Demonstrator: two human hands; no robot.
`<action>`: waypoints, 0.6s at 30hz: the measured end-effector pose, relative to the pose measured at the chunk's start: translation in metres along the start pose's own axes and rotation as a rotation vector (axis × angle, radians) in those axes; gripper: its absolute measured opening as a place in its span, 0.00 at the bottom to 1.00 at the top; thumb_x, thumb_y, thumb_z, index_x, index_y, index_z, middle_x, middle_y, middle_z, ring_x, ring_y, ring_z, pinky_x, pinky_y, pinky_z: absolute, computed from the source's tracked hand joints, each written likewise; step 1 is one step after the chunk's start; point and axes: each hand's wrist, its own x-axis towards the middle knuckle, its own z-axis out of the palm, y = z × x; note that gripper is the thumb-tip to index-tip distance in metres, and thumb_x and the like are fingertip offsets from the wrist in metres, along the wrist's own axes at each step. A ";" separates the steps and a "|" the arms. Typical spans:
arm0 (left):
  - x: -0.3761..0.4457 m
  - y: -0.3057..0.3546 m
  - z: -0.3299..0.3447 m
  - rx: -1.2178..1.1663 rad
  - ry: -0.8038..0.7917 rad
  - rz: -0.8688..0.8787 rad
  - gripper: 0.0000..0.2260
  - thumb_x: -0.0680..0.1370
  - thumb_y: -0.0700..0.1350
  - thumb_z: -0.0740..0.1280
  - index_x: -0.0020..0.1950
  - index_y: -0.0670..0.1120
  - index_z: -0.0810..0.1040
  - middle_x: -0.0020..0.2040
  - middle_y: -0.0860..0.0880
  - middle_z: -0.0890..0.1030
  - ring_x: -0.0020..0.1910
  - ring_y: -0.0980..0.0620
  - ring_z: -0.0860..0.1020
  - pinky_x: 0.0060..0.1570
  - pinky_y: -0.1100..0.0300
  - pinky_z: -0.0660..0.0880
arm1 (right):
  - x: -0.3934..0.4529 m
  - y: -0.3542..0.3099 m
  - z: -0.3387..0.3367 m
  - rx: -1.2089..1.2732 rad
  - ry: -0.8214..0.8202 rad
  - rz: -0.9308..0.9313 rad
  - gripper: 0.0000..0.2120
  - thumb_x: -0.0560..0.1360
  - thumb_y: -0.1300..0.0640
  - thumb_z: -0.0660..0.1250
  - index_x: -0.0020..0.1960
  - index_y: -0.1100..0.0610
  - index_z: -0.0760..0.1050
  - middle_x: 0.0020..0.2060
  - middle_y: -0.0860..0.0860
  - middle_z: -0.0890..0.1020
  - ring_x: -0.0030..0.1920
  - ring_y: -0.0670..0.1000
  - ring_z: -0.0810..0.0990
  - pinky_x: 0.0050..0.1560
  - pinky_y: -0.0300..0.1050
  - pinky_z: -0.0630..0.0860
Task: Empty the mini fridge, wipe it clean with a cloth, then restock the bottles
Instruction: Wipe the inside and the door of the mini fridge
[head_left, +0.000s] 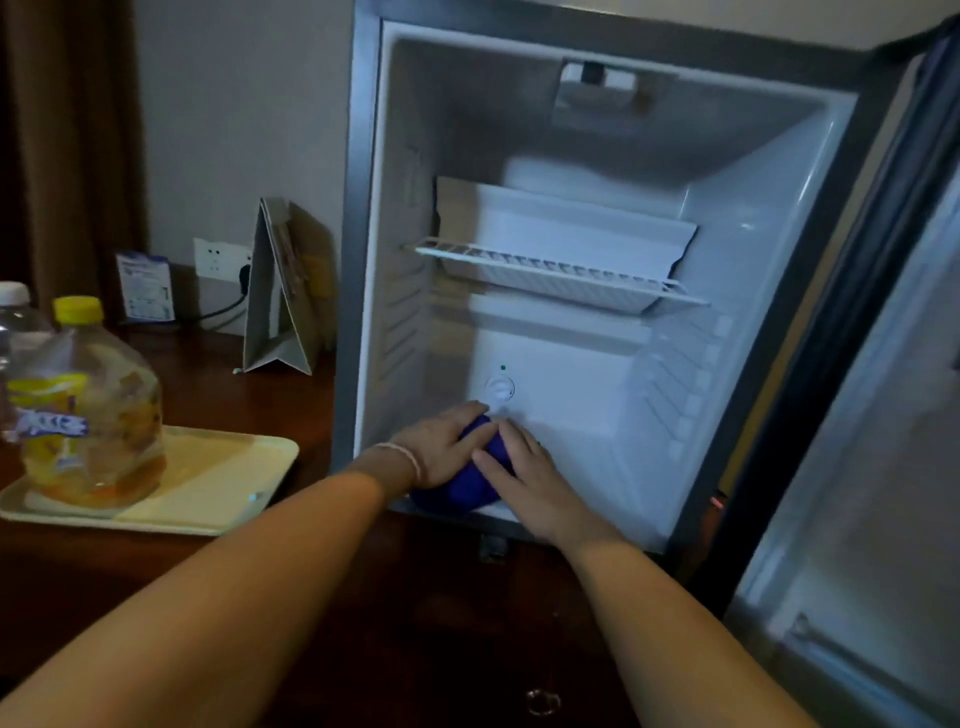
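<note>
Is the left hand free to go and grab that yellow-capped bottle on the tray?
Probably not right away: the left hand is pressing the blue cloth on the fridge floor. Once it lets go, nothing stands between it and the yellow-capped bottle on the tray.

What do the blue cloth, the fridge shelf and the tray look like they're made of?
Blue cloth: soft fabric, matte, bunched into folds under both hands. Fridge shelf: probably white-coated wire, with thin parallel bars. Tray: likely cream plastic, smooth and slightly glossy, with a moulded raised rim.
</note>
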 end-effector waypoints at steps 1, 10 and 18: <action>-0.002 -0.004 0.002 -0.026 0.014 0.011 0.25 0.84 0.58 0.52 0.80 0.52 0.58 0.78 0.46 0.64 0.73 0.47 0.67 0.70 0.59 0.59 | 0.001 0.003 0.003 0.007 0.021 -0.019 0.40 0.71 0.23 0.53 0.79 0.39 0.54 0.78 0.45 0.59 0.77 0.50 0.58 0.77 0.55 0.58; -0.017 -0.038 0.017 -0.071 0.202 0.031 0.19 0.85 0.55 0.51 0.75 0.51 0.64 0.65 0.45 0.77 0.64 0.44 0.76 0.66 0.55 0.70 | 0.015 -0.013 0.015 0.002 0.028 -0.200 0.46 0.57 0.29 0.78 0.70 0.39 0.68 0.66 0.45 0.73 0.66 0.46 0.73 0.68 0.49 0.73; -0.031 -0.022 0.010 0.144 0.104 0.054 0.24 0.85 0.58 0.51 0.80 0.52 0.58 0.78 0.48 0.64 0.75 0.48 0.65 0.75 0.52 0.59 | -0.004 0.012 -0.015 -0.081 0.191 -0.068 0.31 0.62 0.33 0.77 0.61 0.46 0.80 0.53 0.50 0.82 0.51 0.48 0.81 0.54 0.47 0.81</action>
